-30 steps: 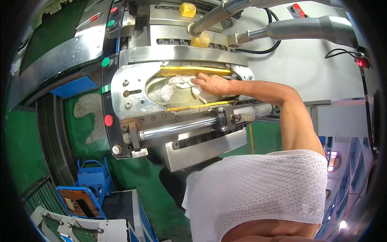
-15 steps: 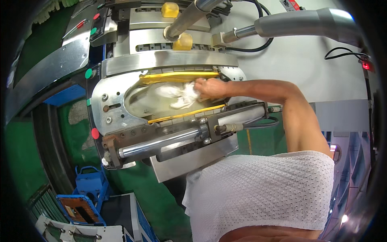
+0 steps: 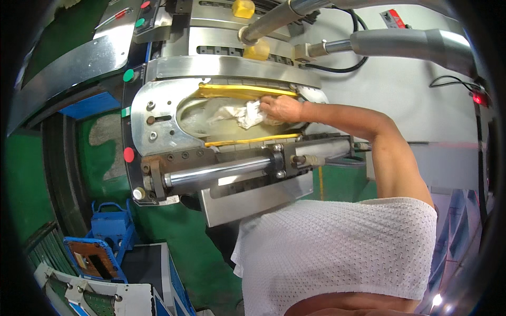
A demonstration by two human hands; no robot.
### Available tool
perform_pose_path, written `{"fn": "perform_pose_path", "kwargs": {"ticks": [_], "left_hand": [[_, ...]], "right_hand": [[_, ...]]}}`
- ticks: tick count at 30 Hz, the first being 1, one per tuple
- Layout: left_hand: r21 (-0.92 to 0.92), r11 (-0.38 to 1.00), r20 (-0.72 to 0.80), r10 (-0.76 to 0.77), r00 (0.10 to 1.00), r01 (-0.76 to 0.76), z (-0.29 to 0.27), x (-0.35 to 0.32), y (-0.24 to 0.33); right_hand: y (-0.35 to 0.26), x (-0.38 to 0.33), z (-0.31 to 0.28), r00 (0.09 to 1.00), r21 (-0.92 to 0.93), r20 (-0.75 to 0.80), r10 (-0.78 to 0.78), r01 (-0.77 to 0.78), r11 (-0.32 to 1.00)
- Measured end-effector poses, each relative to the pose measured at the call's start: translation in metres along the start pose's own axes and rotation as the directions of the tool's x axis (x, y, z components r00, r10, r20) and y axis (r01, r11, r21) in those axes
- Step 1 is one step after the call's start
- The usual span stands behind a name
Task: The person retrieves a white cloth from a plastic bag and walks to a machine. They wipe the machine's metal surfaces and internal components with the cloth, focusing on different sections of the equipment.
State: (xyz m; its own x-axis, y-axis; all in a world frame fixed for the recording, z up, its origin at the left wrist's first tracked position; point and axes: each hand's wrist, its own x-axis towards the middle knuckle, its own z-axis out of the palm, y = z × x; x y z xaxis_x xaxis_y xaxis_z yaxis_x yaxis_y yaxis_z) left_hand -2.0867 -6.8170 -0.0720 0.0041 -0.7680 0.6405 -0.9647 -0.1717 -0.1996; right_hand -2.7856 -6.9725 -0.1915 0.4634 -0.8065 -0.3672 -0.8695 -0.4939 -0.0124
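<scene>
My right hand reaches in from the right over an oval, shoe-sole-shaped hollow in a metal machine. Its fingers are closed on a crumpled white cloth, which lies against the pale, shiny surface inside the hollow. Yellow strips edge this hollow: one along the far side, another along the near side. A silver plate with bolts and a slot frames its left end. My left hand is out of the picture.
A polished cylinder rod runs along the machine's near side. Beyond the hollow, two thick metal arms slant in from above. Green and red buttons line the left edge. A blue cart stands at lower left.
Within the hollow, the white cloth has shifted and its shape is flatter and more spread out. My right hand still grips it. The whole view has moved slightly.
</scene>
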Motion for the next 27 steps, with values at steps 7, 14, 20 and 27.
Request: {"fn": "perform_pose_path", "kwargs": {"ticks": [7, 14, 20, 27], "left_hand": [[-0.100, 0.994, -0.070, 0.045, 0.997, -0.052, 0.001, -0.001, -0.001], [-0.185, 0.981, -0.054, 0.049, 0.997, -0.058, 0.007, 0.000, -0.005], [-0.238, 0.968, -0.115, 0.050, 0.992, -0.076, 0.008, -0.005, -0.007], [-0.147, 0.989, -0.085, 0.019, 0.996, -0.031, -0.006, 0.002, 0.001]], "right_hand": [[-0.025, 0.017, -0.084, 0.985, -0.057, 0.085, 0.153, -0.149, 0.987], [0.005, -0.054, -0.008, 0.986, -0.368, 0.085, -0.143, 0.164, 0.915], [0.009, -0.055, 0.016, 0.923, -0.291, 0.359, 0.136, -0.028, 0.956], [-0.030, -0.002, -0.023, 0.827, 0.483, 0.513, 0.229, -0.498, 0.720]]}}
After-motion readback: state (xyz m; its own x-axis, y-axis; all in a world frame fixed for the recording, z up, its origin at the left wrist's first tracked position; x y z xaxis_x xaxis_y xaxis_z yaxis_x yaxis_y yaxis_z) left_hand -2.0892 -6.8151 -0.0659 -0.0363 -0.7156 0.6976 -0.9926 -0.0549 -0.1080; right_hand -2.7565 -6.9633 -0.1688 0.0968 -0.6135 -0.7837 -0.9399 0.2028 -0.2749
